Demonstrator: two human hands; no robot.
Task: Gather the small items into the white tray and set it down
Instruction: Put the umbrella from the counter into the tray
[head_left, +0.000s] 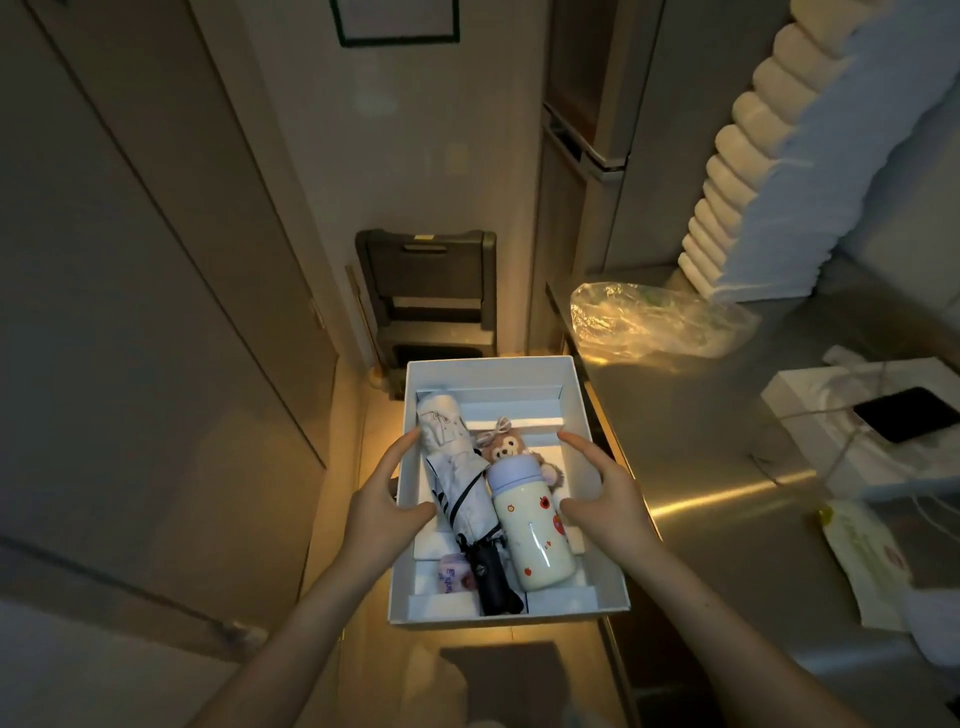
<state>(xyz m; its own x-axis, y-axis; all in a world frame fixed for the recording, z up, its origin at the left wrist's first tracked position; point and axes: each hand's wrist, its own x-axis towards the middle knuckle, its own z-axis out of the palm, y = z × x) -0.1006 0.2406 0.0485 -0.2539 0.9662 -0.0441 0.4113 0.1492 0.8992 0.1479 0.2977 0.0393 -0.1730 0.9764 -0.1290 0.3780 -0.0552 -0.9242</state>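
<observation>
Hands frame a white tray (488, 371) held out over the floor, just left of a steel counter (727, 467), w/ the tray's right edge over the counter's rim. Left hand (387, 501) grips the tray's left wall, thumb hooked inside and fingers spread along the outer side. Right hand (605, 493) is at the right wall w/ thumb inside near the bottle and fingers curled over the rim; whether it clamps the wall firmly can't be told from this angle.

Inside the tray, a folded umbrella (457, 488), pale canopy w/ black handle, lies lengthwise along the left half, handle toward the near end. Beside it on the right lies a cream bottle (532, 530) w/ lilac cap and small red fruit prints, cap pointing away from the person. A brown plush toy (506, 447) w/ a bow sits at the bottle's cap end, partly under it. A small pink packet (452, 571) rests in the near-left corner, touching the umbrella handle.

On the counter, well apart from the tray, lie a crumpled clear plastic bag (654, 322), a white box (831, 415) carrying a dark device (906, 413), and some papers (872, 561) near the right edge. Stacked white towels (779, 135) rise at the counter's far end. A dark folded step stool (428, 301) leans on the wall beyond the tray. Light is dim, warm glow on the floor below.
</observation>
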